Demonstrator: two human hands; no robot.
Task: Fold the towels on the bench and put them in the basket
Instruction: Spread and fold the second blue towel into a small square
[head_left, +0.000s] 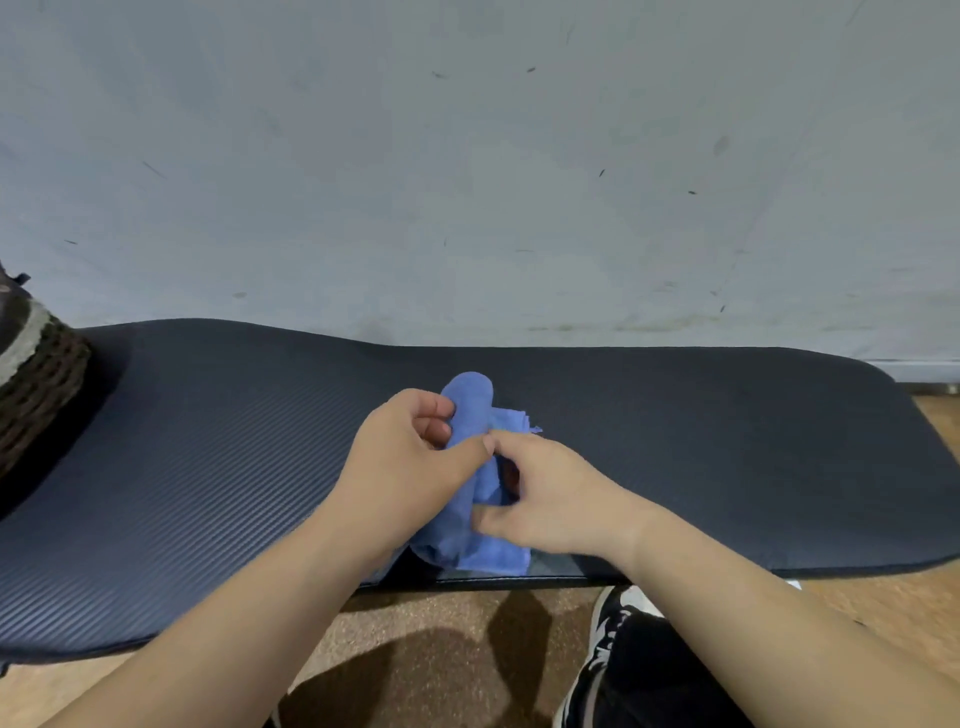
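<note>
So right now you've got the blue towel (470, 400) bunched up in both hands, sitting about mid-length on the bench (208, 441) and close to its front edge. Your left hand (410, 457) has its fingers curled round the rolled-up part with the thumb pressing in, and your right hand (550, 499) pinches the cloth between thumb and fingers from the other side. My worry is that it's more of a wad than a fold, so if either hand lets go it'll probably flop open. Also, the lower corner lies right at the front edge, so a tug toward you could drag it onto the floor (415, 649) by your shoe (608, 639). Room-wise you look fine, with lots of bare bench on both sides to spread it flat. The basket (36, 384) is way off at the left end, so carry the towel over snugly. The wall (467, 156) sits right behind the bench, so there's little room to push back.
</note>
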